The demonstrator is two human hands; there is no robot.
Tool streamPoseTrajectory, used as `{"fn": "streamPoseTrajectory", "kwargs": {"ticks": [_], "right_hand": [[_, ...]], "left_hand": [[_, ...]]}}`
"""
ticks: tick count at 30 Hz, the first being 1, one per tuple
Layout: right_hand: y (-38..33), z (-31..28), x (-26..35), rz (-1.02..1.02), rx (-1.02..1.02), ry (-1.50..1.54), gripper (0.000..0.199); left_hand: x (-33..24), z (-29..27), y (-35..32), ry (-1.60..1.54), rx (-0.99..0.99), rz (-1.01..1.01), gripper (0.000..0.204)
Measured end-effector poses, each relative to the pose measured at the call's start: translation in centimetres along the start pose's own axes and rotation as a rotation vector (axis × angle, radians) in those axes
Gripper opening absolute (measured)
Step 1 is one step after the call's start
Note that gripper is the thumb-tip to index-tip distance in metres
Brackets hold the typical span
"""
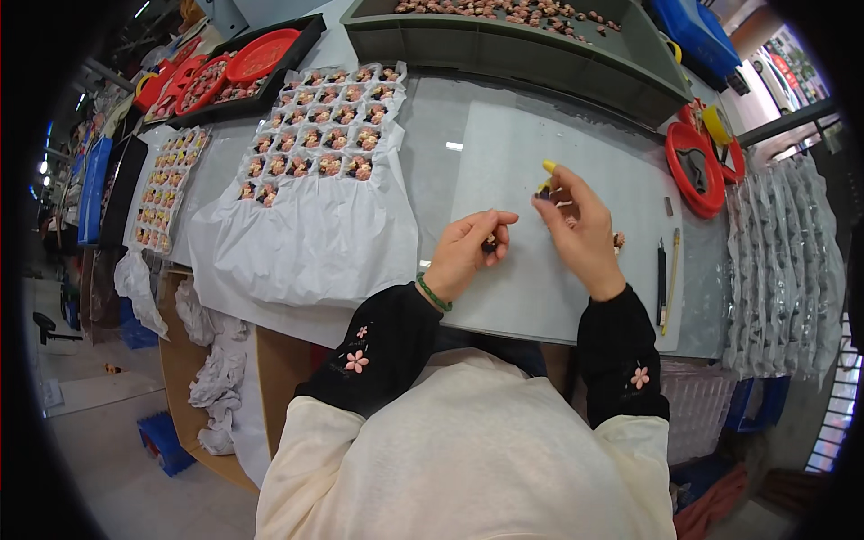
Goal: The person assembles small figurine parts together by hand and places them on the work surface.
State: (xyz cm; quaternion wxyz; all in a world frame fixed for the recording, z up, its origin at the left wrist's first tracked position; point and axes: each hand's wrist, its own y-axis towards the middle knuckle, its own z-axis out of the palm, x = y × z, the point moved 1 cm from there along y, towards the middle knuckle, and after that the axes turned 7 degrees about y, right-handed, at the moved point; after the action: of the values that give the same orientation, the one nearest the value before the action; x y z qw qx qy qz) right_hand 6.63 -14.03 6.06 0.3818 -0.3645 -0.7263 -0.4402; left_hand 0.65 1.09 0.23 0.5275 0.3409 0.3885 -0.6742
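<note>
Where grey worktable (504, 135) spreads, white paper (315, 243)

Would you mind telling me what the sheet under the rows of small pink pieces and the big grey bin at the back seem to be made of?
The white sheet looks like thin tissue paper: matte, soft creases, edges draping off the table. The grey bin looks like moulded plastic: thick even walls, dull smooth finish, though painted metal cannot be excluded. The small pink pieces are too small to judge.
</note>
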Motion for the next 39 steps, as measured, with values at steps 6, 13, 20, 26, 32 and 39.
{"fn": "streamPoseTrajectory", "kwargs": {"ticks": [6, 13, 20, 26, 32, 39], "right_hand": [[-3.6, 1.9, 0.1, -0.403, 0.054, -0.205, 0.04], [-5.4, 2.9, -1.9, 0.096, -0.034, 0.279, 0.036], [-5.4, 2.9, -2.3, -0.033, -0.089, 0.219, 0.035], [-5.4, 2.8, -2.3, -0.095, -0.083, 0.194, 0.031], [-5.4, 2.4, -2.6, -0.048, -0.145, 0.324, 0.018], [-5.1, 2.4, -2.6, -0.023, -0.127, 0.311, 0.012]], "left_hand": [[0.3, 0.0, -0.2, -0.017, 0.019, -0.022, 0.037], [0.6, -0.5, 0.3, 0.109, -0.051, 0.213, 0.022], [0.5, -0.2, 0.4, -0.04, -0.034, 0.271, 0.024], [0.3, -0.2, 0.3, -0.021, 0.012, 0.246, 0.027], [0.6, 0.3, 0.3, -0.197, 0.002, 0.135, 0.026], [0.3, 0.4, 0.3, 0.172, 0.014, 0.178, 0.033]]}}
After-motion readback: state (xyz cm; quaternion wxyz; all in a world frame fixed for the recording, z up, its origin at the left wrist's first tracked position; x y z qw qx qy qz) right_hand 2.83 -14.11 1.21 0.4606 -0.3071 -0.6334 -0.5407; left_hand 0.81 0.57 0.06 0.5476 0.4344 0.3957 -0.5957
